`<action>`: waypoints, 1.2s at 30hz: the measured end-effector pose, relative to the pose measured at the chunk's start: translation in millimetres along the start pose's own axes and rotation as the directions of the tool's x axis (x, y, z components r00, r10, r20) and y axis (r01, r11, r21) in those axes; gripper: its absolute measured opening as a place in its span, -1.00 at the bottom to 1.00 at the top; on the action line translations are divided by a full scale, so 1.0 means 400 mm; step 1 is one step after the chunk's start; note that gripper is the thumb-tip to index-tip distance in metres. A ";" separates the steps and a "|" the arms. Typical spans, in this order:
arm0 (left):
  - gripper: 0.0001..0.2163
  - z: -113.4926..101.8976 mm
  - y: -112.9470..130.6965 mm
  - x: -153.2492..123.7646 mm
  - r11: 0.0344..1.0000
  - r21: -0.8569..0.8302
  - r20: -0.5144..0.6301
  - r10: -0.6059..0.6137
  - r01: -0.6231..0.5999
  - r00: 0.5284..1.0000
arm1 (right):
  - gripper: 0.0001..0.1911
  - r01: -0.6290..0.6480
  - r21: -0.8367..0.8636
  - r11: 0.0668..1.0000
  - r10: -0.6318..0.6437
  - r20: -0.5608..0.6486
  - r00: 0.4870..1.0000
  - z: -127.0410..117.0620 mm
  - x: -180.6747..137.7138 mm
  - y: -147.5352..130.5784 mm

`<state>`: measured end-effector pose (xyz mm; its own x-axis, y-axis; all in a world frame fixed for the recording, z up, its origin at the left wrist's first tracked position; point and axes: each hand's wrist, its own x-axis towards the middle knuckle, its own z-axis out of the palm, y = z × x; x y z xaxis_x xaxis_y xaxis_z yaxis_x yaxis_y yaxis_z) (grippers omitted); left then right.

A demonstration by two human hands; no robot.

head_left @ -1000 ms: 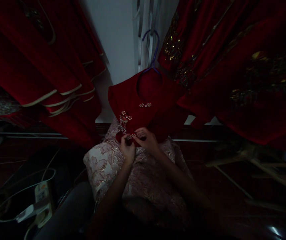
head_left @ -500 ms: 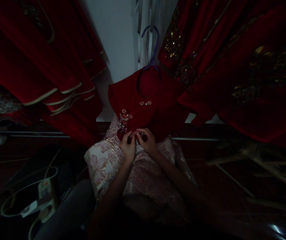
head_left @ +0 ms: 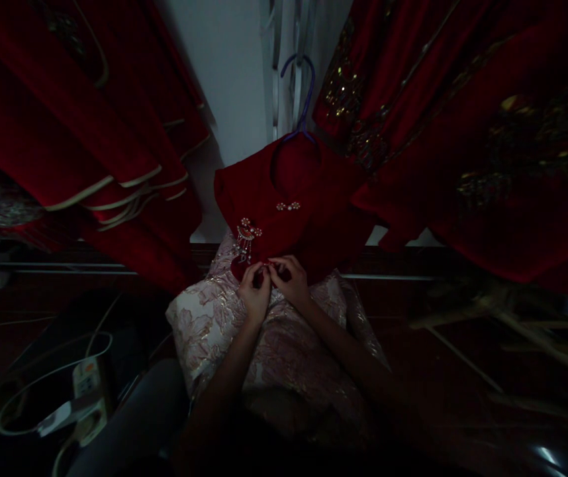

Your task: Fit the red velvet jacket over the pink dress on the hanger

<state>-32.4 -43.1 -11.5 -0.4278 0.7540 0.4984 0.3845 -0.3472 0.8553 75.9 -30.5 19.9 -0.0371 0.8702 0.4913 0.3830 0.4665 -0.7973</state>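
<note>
A red dress (head_left: 333, 218) hangs from a purple hanger (head_left: 306, 99) in front of me, its lower part reaching my lap. Pearl-like flower trims sit on its front: a small clasp (head_left: 288, 207) under the neckline and a tasselled fan ornament (head_left: 246, 233) at the left. Low on the dress, my left hand (head_left: 255, 289) pinches at a small beaded trim, thumb and finger together. Close beside it, my right hand (head_left: 290, 279) pinches at the same spot. The fingertips nearly meet, and the trim is mostly hidden between them.
Pink-and-gold brocade fabric (head_left: 214, 311) covers my lap. Red garments (head_left: 130, 119) hang at the left, and sequinned red ones (head_left: 413, 146) at the right. A power strip (head_left: 88, 391) with a white cable lies low at the left. Wooden legs (head_left: 467, 311) stand at the right.
The fingertips of both hands have drawn closer together over the small beaded trim, covering more of it. The dress otherwise hangs as before.
</note>
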 end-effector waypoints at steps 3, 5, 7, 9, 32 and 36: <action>-0.81 -0.001 -0.005 -0.001 1.000 -0.009 0.006 -0.010 0.010 1.000 | -0.80 -0.008 -0.003 1.000 0.008 -0.002 1.000 0.002 0.001 0.000; -0.81 -0.002 -0.005 0.000 0.999 -0.020 0.016 -0.025 0.025 1.000 | -0.80 -0.012 -0.002 1.000 0.012 -0.008 1.000 0.002 0.002 0.000; -0.82 -0.003 -0.001 0.001 0.998 -0.038 0.039 -0.041 0.042 0.998 | -0.81 -0.023 -0.001 1.000 0.023 -0.016 1.000 0.002 0.002 0.000; -0.84 -0.003 0.004 0.003 0.997 -0.055 0.068 -0.043 0.047 0.997 | -0.81 -0.037 -0.003 0.999 0.037 -0.024 0.999 0.001 0.002 0.001; -0.86 -0.001 -0.004 0.012 0.999 -0.047 0.100 0.008 -0.003 0.995 | -0.79 -0.019 0.035 0.999 0.019 -0.024 1.000 0.006 0.000 0.015; -0.89 -0.006 0.003 0.016 0.998 -0.034 0.129 0.061 -0.057 0.990 | -0.79 -0.006 0.044 0.999 0.008 -0.042 0.999 0.004 -0.001 0.017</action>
<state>-36.7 -40.1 -6.8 -0.2945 0.7969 0.5275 0.3799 -0.4088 0.8298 77.0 -27.3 13.7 0.0049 0.8666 0.4990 0.3420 0.4675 -0.8152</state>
